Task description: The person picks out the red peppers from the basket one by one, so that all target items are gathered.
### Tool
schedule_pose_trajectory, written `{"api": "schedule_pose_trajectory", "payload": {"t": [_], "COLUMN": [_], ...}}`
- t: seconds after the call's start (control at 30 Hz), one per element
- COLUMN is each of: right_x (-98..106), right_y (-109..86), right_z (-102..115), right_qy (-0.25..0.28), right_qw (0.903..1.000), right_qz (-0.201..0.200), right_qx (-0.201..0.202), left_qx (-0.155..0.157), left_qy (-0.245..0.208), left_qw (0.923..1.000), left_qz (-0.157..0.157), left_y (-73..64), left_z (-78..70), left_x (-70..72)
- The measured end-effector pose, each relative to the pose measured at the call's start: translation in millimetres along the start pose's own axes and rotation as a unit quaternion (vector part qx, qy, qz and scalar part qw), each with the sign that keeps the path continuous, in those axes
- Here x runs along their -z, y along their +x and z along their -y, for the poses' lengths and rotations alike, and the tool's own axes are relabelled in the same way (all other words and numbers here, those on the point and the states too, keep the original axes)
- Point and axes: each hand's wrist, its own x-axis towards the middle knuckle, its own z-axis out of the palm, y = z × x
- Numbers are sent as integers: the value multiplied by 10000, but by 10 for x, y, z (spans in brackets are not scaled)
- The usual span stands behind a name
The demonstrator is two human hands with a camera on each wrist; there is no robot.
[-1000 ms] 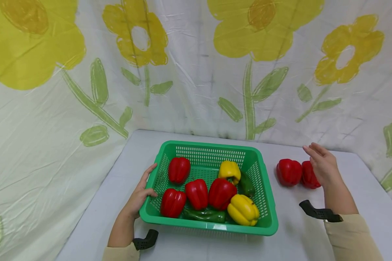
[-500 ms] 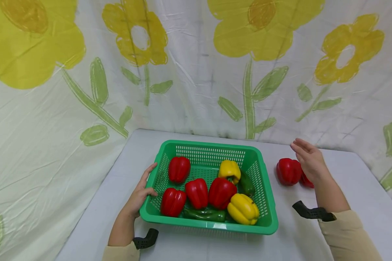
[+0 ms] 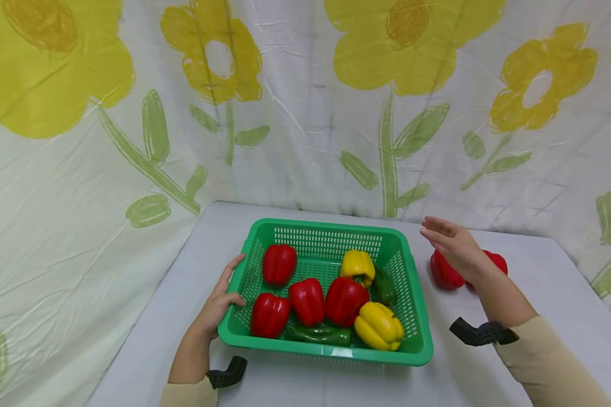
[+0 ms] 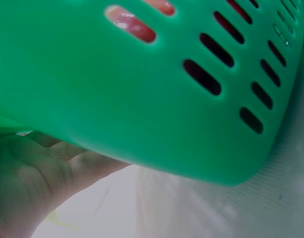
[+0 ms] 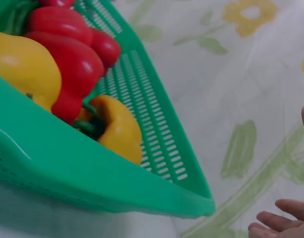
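Note:
A green plastic basket [image 3: 331, 352] stands mid-table, holding several red bell peppers [image 3: 279, 264], two yellow bell peppers [image 3: 379, 327] and dark green long peppers [image 3: 319, 336]. My left hand [image 3: 215, 310] grips its left rim, the thumb hooked over the edge; in the left wrist view the basket's wall hides part of that hand [image 4: 33, 173]. Beyond the right rim, my right hand [image 3: 453, 243] is held in the air with extended fingers and nothing in it. Behind it, two red bell peppers [image 3: 444, 275] lie on the table, partly covered by the hand and forearm.
The white table [image 3: 183, 271] ends at the back against a hanging cloth [image 3: 305, 141] printed with yellow flowers. Black wrist mounts [image 3: 481, 332] sit at both cuffs.
My right hand has moved left from over the far red bell pepper toward the basket, uncovering part of that pepper. The left hand and the basket have stayed in place.

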Motion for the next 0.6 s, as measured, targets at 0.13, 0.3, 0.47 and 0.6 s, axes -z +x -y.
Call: {"api": "schedule_pose_trajectory", "payload": {"t": [0.13, 0.3, 0.47, 0.6], "right_x": [-90, -223, -339, -423], "right_y": [6, 2, 13, 64], "right_z": [53, 41, 35, 92], "right_qy": [-231, -237, -159, 141], "right_qw": [9990, 9964, 9923, 9857], "right_qz": [362, 807, 1224, 1664], "right_qx": [114, 88, -100, -229], "left_qx": [21, 21, 53, 43], "left_qy": [-16, -17, 3, 20], "left_qw": [10000, 10000, 10000, 10000], "left_qz": [-20, -49, -53, -76], "left_y": [5, -1, 1, 4], "left_z": [13, 21, 17, 12], "left_x": [8, 17, 18, 13]}}
